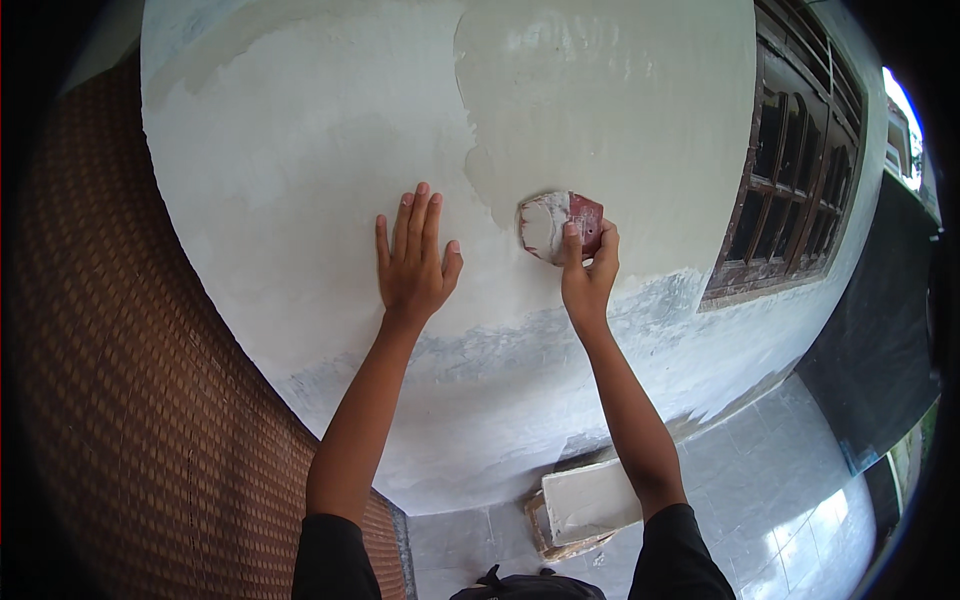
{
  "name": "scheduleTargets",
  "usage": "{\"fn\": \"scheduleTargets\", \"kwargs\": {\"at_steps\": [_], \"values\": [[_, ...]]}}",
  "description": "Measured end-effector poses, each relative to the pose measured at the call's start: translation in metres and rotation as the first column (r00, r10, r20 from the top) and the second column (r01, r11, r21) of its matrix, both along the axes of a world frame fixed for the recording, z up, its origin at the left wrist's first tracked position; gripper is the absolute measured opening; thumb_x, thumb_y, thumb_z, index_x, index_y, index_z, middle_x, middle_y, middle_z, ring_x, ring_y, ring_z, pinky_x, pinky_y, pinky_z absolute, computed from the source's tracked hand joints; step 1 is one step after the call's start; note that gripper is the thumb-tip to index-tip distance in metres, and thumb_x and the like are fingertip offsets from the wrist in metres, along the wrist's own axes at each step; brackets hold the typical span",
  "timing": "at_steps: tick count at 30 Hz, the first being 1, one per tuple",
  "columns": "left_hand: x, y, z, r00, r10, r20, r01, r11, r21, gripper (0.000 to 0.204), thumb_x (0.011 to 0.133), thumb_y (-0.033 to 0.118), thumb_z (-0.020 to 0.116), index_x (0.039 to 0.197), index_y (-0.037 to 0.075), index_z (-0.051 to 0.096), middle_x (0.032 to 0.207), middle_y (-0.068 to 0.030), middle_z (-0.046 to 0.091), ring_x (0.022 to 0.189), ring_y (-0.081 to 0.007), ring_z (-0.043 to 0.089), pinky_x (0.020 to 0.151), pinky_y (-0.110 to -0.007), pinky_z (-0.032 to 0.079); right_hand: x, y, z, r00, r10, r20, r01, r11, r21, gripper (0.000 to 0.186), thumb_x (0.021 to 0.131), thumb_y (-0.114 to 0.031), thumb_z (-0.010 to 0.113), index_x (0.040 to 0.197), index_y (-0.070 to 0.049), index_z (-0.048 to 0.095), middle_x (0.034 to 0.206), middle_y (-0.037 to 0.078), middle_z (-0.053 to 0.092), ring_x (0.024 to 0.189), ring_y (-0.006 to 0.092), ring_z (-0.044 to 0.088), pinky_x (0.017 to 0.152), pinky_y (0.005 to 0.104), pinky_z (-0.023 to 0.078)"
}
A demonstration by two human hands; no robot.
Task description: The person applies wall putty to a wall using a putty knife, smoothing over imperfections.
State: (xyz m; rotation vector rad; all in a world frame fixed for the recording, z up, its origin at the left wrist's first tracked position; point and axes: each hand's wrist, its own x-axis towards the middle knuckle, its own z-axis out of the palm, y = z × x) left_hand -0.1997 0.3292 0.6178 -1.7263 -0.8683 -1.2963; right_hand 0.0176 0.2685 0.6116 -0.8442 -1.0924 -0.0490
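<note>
My left hand (pixel 415 262) lies flat against the pale wall (pixel 300 190), its fingers spread, holding nothing. To the right, my right hand (pixel 588 275) grips a flat, many-sided red putty scraper (pixel 588 212) at its right side, thumb on the face towards me. White paste (pixel 544 226) coats the scraper's left part. The scraper is at the wall, just right of the ragged edge of a damp-looking, smoother coat (pixel 600 110). Whether its edge touches the wall I cannot tell. Below both hands runs a rougher bluish-grey band (pixel 500 340).
A white-coated rectangular tub (pixel 590 500) of pale paste stands on the grey tiled floor (pixel 740 470) below my right forearm. A brown woven panel (pixel 180 400) borders the wall at left. At right are a dark wooden window (pixel 790 170) and a black sheet (pixel 880 320).
</note>
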Motion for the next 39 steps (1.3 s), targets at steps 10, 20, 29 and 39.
{"fn": "scheduleTargets", "kwargs": {"at_steps": [10, 20, 29, 39], "values": [[-0.001, 0.000, -0.002, 0.999, -0.034, -0.008, 0.033, 0.999, -0.018, 0.064, 0.092, 0.024, 0.053, 0.151, 0.008, 0.034, 0.158, -0.0113, 0.035, 0.146, -0.0297, 0.035, 0.119, -0.056, 0.018, 0.030, 0.007, 0.006, 0.992, -0.070, -0.107, 0.072, 0.997, 0.018, 0.034, 0.100, -0.029, 0.061, 0.113, 0.002, 0.056, 0.098, 0.006, 0.055, 0.083, 0.0125, 0.049, 0.079, 0.0268, 0.043], [0.001, 0.003, -0.002, 1.000, -0.025, -0.006, 0.025, 1.000, -0.009, 0.062, 0.094, 0.025, 0.050, 0.151, 0.007, 0.033, 0.159, -0.0121, 0.034, 0.146, -0.0304, 0.033, 0.119, -0.057, 0.015, 0.041, -0.007, -0.003, 0.996, -0.016, -0.092, 0.025, 0.995, 0.093, 0.031, 0.100, -0.028, 0.063, 0.111, 0.000, 0.055, 0.102, 0.006, 0.055, 0.083, 0.0102, 0.050, 0.078, 0.0251, 0.042], [-0.001, 0.003, -0.005, 1.000, -0.021, -0.005, 0.020, 1.000, -0.019, 0.063, 0.094, 0.024, 0.051, 0.151, 0.007, 0.033, 0.159, -0.0120, 0.034, 0.146, -0.0306, 0.033, 0.119, -0.057, 0.016, 0.037, 0.014, -0.005, 0.980, -0.173, 0.103, 0.166, 0.983, 0.080, 0.029, 0.099, -0.024, 0.063, 0.114, 0.000, 0.056, 0.097, 0.010, 0.056, 0.085, 0.0174, 0.052, 0.077, 0.0309, 0.043], [0.004, 0.006, -0.006, 1.000, -0.016, -0.003, 0.016, 1.000, 0.002, 0.062, 0.094, 0.025, 0.049, 0.151, 0.007, 0.033, 0.158, -0.0125, 0.035, 0.146, -0.0302, 0.033, 0.119, -0.058, 0.015, 0.123, -0.009, -0.016, 0.918, -0.075, -0.389, 0.137, 0.981, 0.134, 0.028, 0.101, -0.026, 0.060, 0.112, -0.001, 0.053, 0.097, 0.003, 0.053, 0.085, 0.0116, 0.048, 0.081, 0.0274, 0.043]]}}
